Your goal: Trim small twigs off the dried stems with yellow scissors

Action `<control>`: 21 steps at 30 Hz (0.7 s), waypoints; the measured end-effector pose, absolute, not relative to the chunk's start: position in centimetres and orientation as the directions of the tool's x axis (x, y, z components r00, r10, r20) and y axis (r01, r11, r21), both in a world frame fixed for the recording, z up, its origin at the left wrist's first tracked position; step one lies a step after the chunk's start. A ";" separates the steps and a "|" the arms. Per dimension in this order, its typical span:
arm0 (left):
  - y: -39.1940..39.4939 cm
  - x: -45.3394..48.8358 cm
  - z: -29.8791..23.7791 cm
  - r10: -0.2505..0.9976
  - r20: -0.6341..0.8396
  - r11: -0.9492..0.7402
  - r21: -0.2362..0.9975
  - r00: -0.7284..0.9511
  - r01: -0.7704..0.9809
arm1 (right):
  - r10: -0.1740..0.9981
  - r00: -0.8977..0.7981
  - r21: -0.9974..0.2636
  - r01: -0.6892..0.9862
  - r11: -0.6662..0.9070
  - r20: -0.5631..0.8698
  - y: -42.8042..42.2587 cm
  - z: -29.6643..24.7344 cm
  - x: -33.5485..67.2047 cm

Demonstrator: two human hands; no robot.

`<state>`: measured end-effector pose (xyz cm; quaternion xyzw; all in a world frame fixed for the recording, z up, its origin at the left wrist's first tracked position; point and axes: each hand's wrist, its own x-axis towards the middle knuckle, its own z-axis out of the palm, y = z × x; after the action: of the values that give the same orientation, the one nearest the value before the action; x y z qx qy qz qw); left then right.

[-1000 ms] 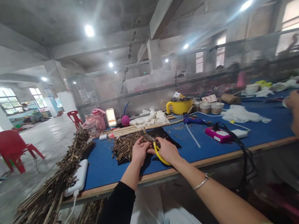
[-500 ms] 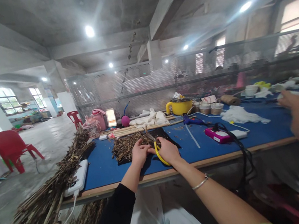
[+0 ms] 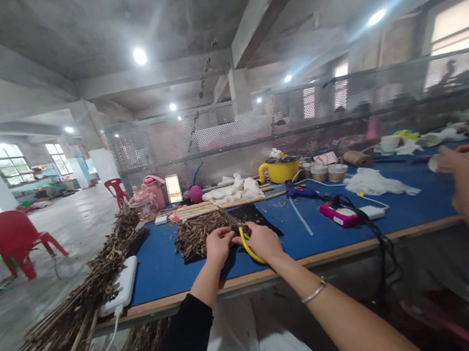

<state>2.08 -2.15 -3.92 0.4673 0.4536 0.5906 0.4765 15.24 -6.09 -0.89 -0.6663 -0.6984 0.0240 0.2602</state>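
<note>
My right hand (image 3: 263, 241) grips a pair of scissors with yellow handles (image 3: 252, 253), and the blades point up and to the left over the cut stems. Close beside it, my left hand (image 3: 219, 247) has thumb and fingers pinched together near the scissors. What the left fingers hold, if anything, is too small to make out. Just beyond both hands, a pile of short dried brown stems (image 3: 197, 237) lies on a black sheet (image 3: 262, 219) on the blue tabletop (image 3: 161, 271).
A bundle of long dried stems (image 3: 67, 317) leans over the table's left end beside a white power strip (image 3: 123, 284). Behind the pile are thin sticks (image 3: 204, 208), a white cloth (image 3: 241, 187) and a yellow pot (image 3: 281, 170). At right, a co-worker's hand (image 3: 468, 172) works near the magenta box (image 3: 342, 214).
The scissor blades have tipped further left and lower over the stems. Both my hands remain close together in nearly the same place. The co-worker's hands have shifted slightly.
</note>
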 end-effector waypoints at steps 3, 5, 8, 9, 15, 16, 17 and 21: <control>-2.4 2.1 -3.7 0.983 0.130 -0.147 0.980 -0.127 -0.132 | 0.939 0.013 -0.371 0.921 0.123 0.344 -6.0 -1.0 15.3; -2.5 2.0 -3.6 0.978 0.147 -0.164 0.980 -0.147 -0.112 | 0.936 0.012 -0.360 0.925 0.123 0.351 -5.9 -1.1 15.3; -2.6 1.7 -3.3 0.956 0.208 -0.211 0.977 -0.205 0.007 | 0.937 0.006 -0.354 0.927 0.126 0.349 -5.7 -1.2 15.3; -2.7 1.6 -3.3 0.942 0.247 -0.236 0.969 -0.226 0.073 | 0.937 0.005 -0.356 0.926 0.127 0.349 -5.7 -1.2 15.3; -3.2 1.5 -3.1 0.836 0.479 -0.374 0.855 -0.267 0.359 | 0.919 0.030 -0.353 0.928 0.120 0.392 -6.0 -1.2 15.2; -3.2 1.6 -3.2 0.822 0.503 -0.388 0.837 -0.266 0.385 | 0.915 0.028 -0.347 0.930 0.124 0.404 -6.0 -1.2 15.2; -3.3 1.6 -3.3 0.811 0.525 -0.398 0.819 -0.259 0.413 | 0.911 0.025 -0.342 0.931 0.129 0.412 -6.0 -1.1 15.2; -3.5 1.7 -3.2 0.798 0.569 -0.397 0.744 -0.198 0.537 | 0.926 0.018 -0.352 0.928 0.125 0.376 -5.6 -1.1 15.5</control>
<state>1.74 -3.49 -3.23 0.6223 0.5366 0.5578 0.1171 15.49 -5.61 -1.06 -0.6614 -0.7008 -0.0012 0.2672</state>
